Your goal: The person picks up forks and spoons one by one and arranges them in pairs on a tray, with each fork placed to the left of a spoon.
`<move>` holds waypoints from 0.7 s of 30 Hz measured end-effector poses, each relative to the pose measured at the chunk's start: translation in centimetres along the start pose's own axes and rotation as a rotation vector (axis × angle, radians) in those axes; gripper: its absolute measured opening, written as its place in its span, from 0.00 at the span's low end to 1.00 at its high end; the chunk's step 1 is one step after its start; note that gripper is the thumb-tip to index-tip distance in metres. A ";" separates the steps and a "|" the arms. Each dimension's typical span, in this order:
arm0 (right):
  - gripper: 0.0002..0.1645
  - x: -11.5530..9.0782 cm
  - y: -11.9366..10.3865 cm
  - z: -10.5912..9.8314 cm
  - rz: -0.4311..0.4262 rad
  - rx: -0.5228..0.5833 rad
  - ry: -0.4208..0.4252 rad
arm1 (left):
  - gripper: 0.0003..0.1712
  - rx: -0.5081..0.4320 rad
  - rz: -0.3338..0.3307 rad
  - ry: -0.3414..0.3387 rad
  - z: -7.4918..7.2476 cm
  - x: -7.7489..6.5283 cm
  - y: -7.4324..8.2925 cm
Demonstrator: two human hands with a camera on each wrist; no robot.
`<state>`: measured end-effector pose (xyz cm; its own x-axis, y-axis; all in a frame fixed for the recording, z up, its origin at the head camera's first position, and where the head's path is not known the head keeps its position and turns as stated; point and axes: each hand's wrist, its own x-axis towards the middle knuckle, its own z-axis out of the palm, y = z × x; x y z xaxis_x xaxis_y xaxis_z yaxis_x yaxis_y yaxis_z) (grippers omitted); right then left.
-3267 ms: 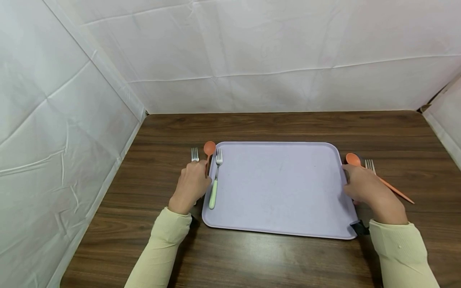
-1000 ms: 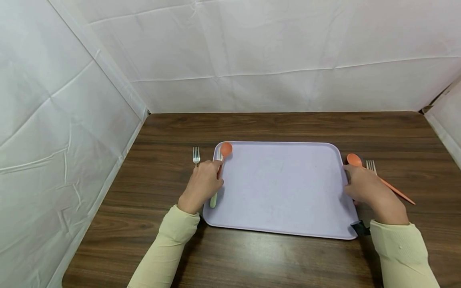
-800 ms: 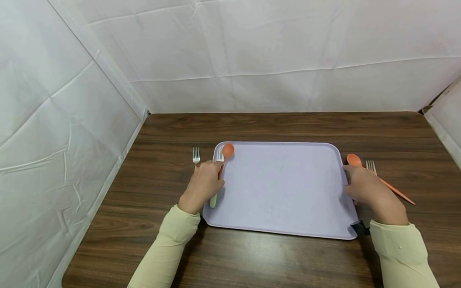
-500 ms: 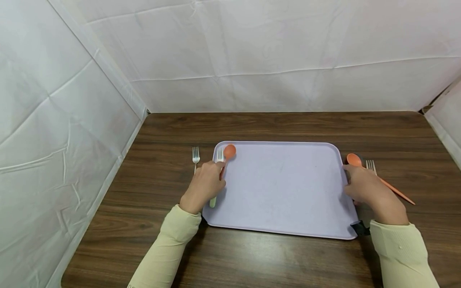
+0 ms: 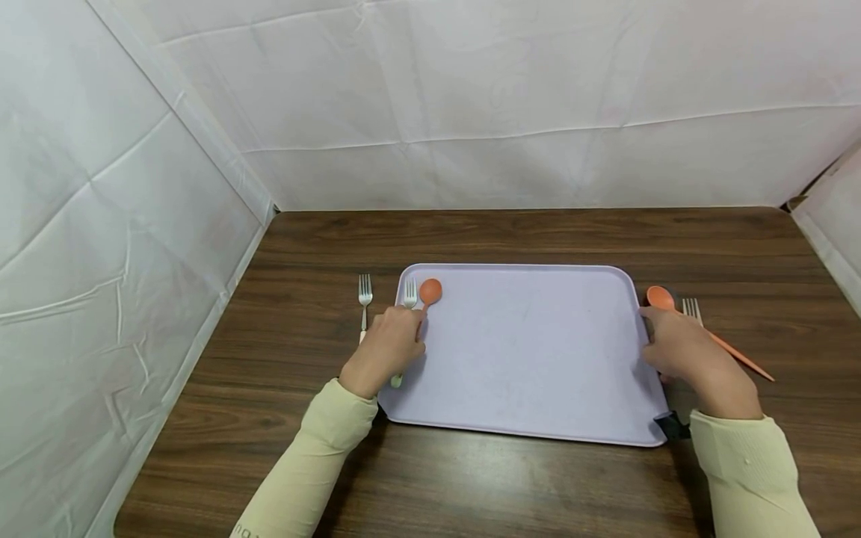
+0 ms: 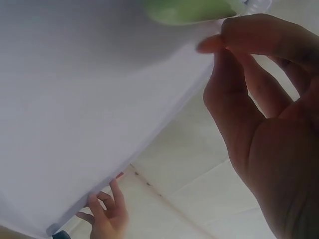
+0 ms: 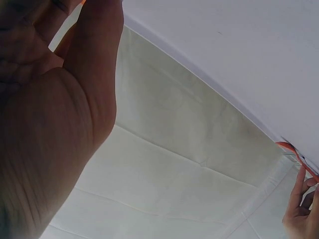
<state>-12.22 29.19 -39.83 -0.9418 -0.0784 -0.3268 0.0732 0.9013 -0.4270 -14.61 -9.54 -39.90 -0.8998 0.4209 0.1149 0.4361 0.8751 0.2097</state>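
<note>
In the head view my left hand [image 5: 385,345] is over the left side of the lilac tray [image 5: 525,344]. Its thumb and finger pinch the orange spoon [image 5: 430,291], whose round bowl points to the tray's far edge. Beside the spoon, a fork with a pale green handle [image 5: 397,381] lies in the tray, mostly covered by the hand. At the tray's right edge is my right hand [image 5: 693,355], thumb and fingers apart and touching the rim. Under and beside it lie another orange spoon [image 5: 740,359], a fork [image 5: 692,308] and something dark, largely hidden.
Another fork [image 5: 365,299] with a pale handle lies on the dark wooden table [image 5: 511,486], left of the tray. White sheeting [image 5: 484,97] encloses the far side and both ends. A black device [image 5: 671,426] overlaps the tray's near right corner.
My left hand has carried the orange spoon rightward from outside the tray to beside the green-handled fork, lately drawing it slightly nearer. My right hand stays put at the rim.
</note>
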 end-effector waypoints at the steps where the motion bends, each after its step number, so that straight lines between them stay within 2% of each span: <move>1: 0.39 0.0 0.0 0.0 0.003 -0.001 -0.003 | 0.13 0.002 -0.007 -0.022 0.0 0.1 0.1; 5: 0.39 0.0 0.0 0.0 0.006 -0.005 -0.006 | 0.11 -0.005 -0.022 -0.097 -0.1 0.2 0.2; 8: 0.39 0.0 0.0 0.0 0.005 0.000 -0.012 | 0.08 -0.021 -0.006 -0.089 -0.3 0.0 0.1; 10: 0.39 0.0 0.0 0.0 0.000 0.005 -0.009 | 0.04 -0.033 0.023 -0.051 -0.7 -0.4 0.0; 14: 0.39 0.0 0.0 0.0 -0.006 0.004 -0.002 | 0.17 0.011 0.128 -0.014 -1.3 -1.1 -0.6; 17: 0.39 0.1 0.0 0.0 -0.001 0.001 -0.001 | 0.18 0.078 0.199 -0.070 -1.5 -1.4 -0.8; 21: 0.39 0.1 0.1 0.0 -0.002 0.003 -0.001 | 0.16 0.149 0.237 -0.134 -1.5 -1.4 -0.9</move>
<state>-12.26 29.30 -39.88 -0.9415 -0.0804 -0.3272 0.0725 0.9001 -0.4297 -13.74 -11.31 -38.82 -0.7712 0.6365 0.0125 0.6363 0.7700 0.0468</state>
